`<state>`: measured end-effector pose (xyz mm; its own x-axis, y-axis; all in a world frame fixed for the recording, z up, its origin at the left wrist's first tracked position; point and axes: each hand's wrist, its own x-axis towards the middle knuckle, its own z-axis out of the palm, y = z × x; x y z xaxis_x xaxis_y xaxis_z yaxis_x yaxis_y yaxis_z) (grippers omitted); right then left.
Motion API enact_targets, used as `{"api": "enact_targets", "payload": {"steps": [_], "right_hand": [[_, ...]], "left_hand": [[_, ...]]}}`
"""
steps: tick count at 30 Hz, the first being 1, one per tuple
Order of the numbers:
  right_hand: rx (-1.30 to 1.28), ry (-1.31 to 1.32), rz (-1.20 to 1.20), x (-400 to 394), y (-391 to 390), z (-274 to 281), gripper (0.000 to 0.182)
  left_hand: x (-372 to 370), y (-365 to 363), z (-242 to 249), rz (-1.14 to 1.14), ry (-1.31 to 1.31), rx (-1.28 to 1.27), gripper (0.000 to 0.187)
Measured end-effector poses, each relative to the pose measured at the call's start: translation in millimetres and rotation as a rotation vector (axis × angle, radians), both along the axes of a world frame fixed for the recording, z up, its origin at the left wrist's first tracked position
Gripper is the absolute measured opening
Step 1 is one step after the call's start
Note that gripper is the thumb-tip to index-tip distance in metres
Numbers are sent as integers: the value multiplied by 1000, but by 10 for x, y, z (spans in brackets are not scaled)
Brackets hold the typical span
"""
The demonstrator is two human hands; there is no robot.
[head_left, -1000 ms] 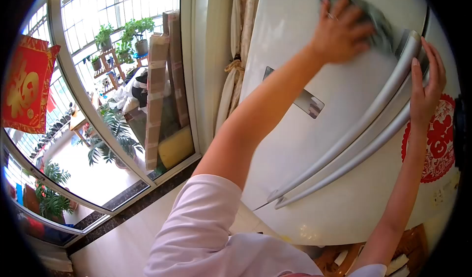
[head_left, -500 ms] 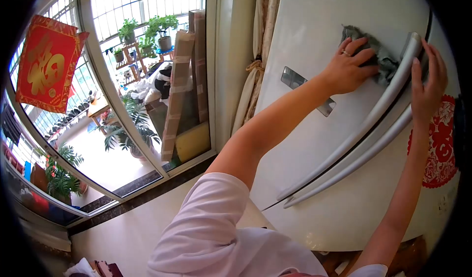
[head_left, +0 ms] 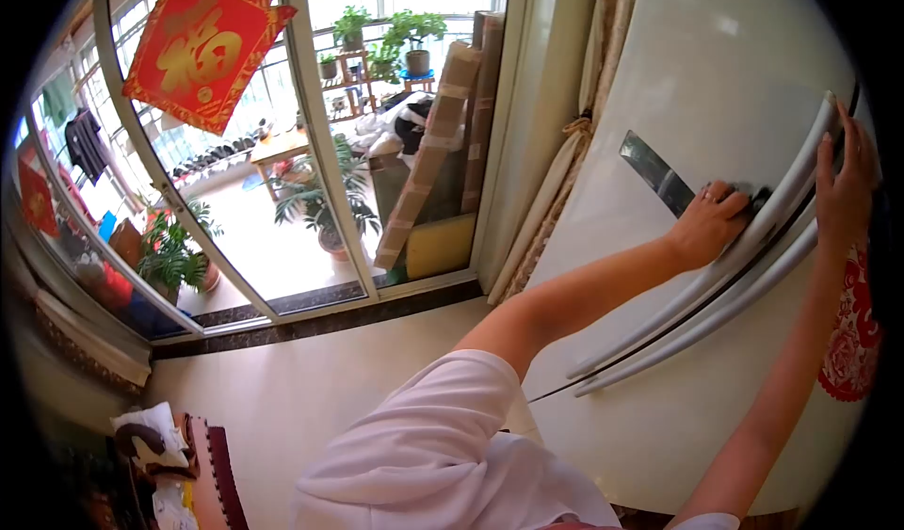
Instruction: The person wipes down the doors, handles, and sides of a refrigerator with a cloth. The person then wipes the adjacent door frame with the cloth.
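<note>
My left hand [head_left: 713, 226], a ring on one finger, is closed over a grey cloth [head_left: 761, 197] and presses it against the white fridge door [head_left: 603, 248]. Most of the cloth is hidden under the fingers; a dark bit shows beside the upper long silver handle [head_left: 697, 295]. Just left of this hand is a dark shiny strip [head_left: 656, 172] on the door. My right hand [head_left: 845, 191] lies with fingers stretched out at the top end of that handle, thumb against it. A second handle [head_left: 697, 328] runs alongside.
Left of the fridge, a tied curtain [head_left: 565, 172] hangs by a sliding glass door [head_left: 311, 153] with a red paper decoration [head_left: 202, 50]. Beyond it stand potted plants [head_left: 325, 200] and tall cardboard boxes [head_left: 433, 144]. A red lace cover [head_left: 847, 342] hangs at right.
My left hand has moved down the door with the cloth, close to the handle, and the cloth is now mostly covered. My right hand stays by the handle's top end. The view has turned left.
</note>
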<state>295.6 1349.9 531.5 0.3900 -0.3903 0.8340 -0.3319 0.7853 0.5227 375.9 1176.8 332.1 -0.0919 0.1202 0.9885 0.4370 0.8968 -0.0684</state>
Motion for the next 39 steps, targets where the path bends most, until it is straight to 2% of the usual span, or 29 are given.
{"api": "enact_targets", "payload": {"steps": [4, 6, 7, 9, 10, 11, 13, 14, 15, 17, 20, 22, 24, 25, 27, 30, 36, 39], "right_hand": [[90, -33, 140, -230, 16, 68, 41], [86, -24, 116, -154, -4, 34, 41], [84, -15, 80, -103, 0, 29, 41], [94, 11, 57, -54, 3, 40, 41], [92, -7, 44, -92, 12, 39, 41], [83, -26, 28, -120, 17, 33, 40], [51, -23, 13, -54, 8, -21, 40], [26, -22, 2, -15, -5, -28, 40], [30, -21, -2, 4, -11, -25, 40], [16, 29, -35, 41, -1, -20, 39], [66, 58, 11, 158, 5, 6, 38], [82, 56, 30, 151, 11, 14, 37], [121, 35, 2, 164, 45, 41, 36], [143, 11, -53, 208, 49, 54, 36], [89, 32, 203, 335, -41, -22, 36], [50, -57, 342, 456, -90, -56, 36], [39, -377, 533, 612, -59, -167, 47], [157, -614, 681, 792, 129, -92, 53]], "left_hand": [[153, 64, -702, 14, -168, 75, 15], [265, 83, -993, -33, -441, 137, 19], [241, 75, -1107, -26, -433, 136, 19], [202, 91, -1223, -511, -667, 638, 22], [213, 165, -1225, -756, -553, 972, 28], [207, 270, -1186, -758, -547, 966, 28], [244, 523, -1034, -827, -316, 1072, 37], [313, 570, -934, -680, -404, 773, 42], [390, 679, -765, -616, -269, 633, 41], [273, 711, -528, -421, -196, 545, 39], [-89, 674, -125, -329, -310, 589, 39], [-44, 571, 343, -355, -210, 471, 37], [66, 645, 726, -287, -95, 478, 33], [-3, 609, 737, -313, -109, 471, 33], [-222, 700, 646, -143, 91, 450, 29], [-26, 683, 380, -103, -1, 394, 29], [-25, 580, -871, 22, -121, 191, 36], [12, 562, -669, 22, -72, 149, 27]]}}
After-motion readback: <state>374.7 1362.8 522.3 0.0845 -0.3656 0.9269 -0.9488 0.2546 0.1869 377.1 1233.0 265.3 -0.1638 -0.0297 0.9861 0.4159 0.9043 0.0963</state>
